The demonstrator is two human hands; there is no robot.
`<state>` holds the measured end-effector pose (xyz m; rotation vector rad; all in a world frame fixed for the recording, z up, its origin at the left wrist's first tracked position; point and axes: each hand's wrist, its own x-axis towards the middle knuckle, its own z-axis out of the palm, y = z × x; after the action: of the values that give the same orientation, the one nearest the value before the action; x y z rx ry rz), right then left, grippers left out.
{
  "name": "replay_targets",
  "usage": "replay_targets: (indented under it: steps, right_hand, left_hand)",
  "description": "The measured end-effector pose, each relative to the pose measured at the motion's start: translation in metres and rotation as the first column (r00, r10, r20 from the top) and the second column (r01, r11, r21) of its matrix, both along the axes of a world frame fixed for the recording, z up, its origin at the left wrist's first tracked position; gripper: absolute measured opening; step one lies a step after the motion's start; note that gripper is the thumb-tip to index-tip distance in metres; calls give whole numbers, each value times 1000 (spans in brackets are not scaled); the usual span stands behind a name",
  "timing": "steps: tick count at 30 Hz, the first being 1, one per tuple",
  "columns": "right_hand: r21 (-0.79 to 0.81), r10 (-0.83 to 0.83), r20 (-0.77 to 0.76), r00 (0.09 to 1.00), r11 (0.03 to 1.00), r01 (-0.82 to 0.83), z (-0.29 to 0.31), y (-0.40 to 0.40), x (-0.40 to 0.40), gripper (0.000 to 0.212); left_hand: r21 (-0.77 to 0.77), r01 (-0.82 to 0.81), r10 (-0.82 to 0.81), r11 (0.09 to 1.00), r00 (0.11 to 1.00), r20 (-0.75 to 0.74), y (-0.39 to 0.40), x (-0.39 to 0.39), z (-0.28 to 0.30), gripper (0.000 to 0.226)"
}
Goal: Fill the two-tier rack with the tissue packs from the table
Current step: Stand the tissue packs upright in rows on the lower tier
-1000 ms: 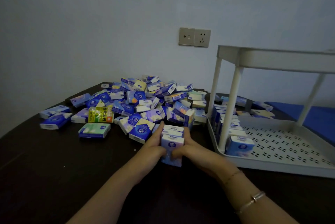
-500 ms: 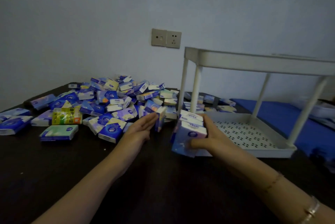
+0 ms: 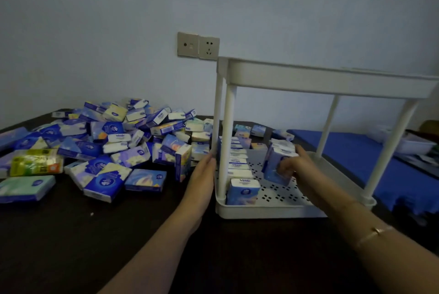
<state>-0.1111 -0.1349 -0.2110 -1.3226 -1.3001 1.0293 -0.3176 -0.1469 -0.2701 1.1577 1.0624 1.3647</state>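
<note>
Tissue packs (image 3: 104, 148) heaped on dark table (image 3: 71, 241); blue-grey wall (image 3: 118, 20) behind.

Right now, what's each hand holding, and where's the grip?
Right hand grips a small stack of tissue packs by its right side, inside the rack's lower tier. Left hand holds nothing.

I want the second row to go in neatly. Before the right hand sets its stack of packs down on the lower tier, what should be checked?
1. Grip: right hand clasps the stack of tissue packs: ok.
2. Landing spot: perforated floor of the lower tier beside the first row is bare: ok.
3. First row of packs upright along the left edge: ok.
4. Rack steadied: left hand at the front left post; firm contact: cannot tell.
5. Stack square: it is tilted: not ok.
6. Upper tier contents: cannot tell.
</note>
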Motion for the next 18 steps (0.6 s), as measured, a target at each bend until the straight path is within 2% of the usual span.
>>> replay_targets:
  steps: [3, 5, 8, 11, 12, 16, 18]
  right_hand:
    - [-88, -55, 108, 993, 994, 65, -6, 46, -14, 54]
    - [-123, -45, 177, 983, 990, 67, -11, 66, -22, 62]
    - [-165, -20, 149, 989, 985, 45, -19, 80, -30, 60]
    - [-167, -2, 192, 981, 985, 34, -26, 91, -31, 81]
    - [-149, -1, 219, 976, 988, 35, -26, 93, -32, 81]
    - [-89, 30, 387, 921, 996, 5, -28, 84, -36, 48]
    - [-90, 55, 406, 912, 996, -20, -29, 76, -37, 27]
  left_hand:
    - [-68, 49, -47, 997, 999, 22, 11, -3, -7, 50]
    - [-96, 48, -44, 994, 998, 47, 14, -4, -9, 42]
    - [-122, 77, -66, 990, 993, 95, 18, -3, -10, 36]
    - [-148, 85, -62, 985, 986, 153, 21, -3, -12, 35]
    - [-152, 82, -56, 985, 985, 163, 22, -3, -12, 35]
    - [-178, 79, -37, 981, 974, 225, 20, -2, -10, 33]
    - [-183, 88, -40, 979, 968, 249, 16, -1, -7, 33]
